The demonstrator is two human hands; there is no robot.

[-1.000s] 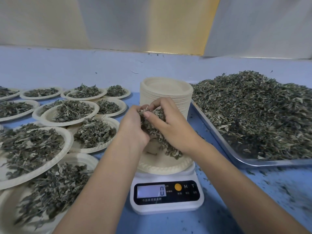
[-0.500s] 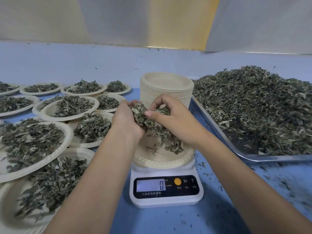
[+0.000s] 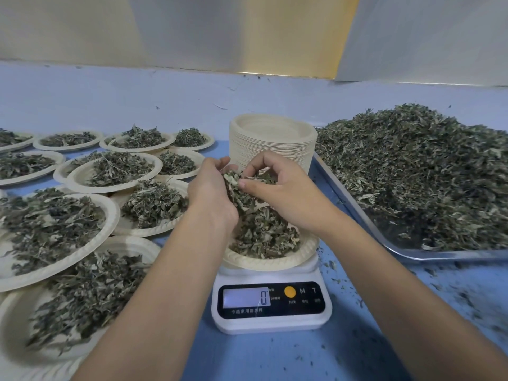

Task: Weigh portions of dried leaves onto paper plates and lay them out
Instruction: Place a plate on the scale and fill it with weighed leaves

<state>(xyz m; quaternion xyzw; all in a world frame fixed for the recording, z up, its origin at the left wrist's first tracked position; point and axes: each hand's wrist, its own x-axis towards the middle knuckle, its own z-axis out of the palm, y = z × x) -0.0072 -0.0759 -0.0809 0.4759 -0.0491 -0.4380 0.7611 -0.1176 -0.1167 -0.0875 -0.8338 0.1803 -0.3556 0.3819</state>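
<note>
blue tabletop (image 3: 275,358), pale wall (image 3: 220,31) behind | right: metal tray (image 3: 453,255) heaped with dried green leaves (image 3: 426,171) | left: leaf-filled beige paper plates (image 3: 110,215) | stack of empty plates (image 3: 272,141) behind white digital scale (image 3: 272,323) | on scale: leaf-laden beige paper plate (image 3: 269,264) | just above: left hand (image 3: 211,196), right hand (image 3: 286,193), fingers (image 3: 259,160) curled round leaf clump (image 3: 239,188) between them

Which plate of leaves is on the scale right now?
The plate in front of the empty stack; it alone sits on the white scale, others on the table.
</note>
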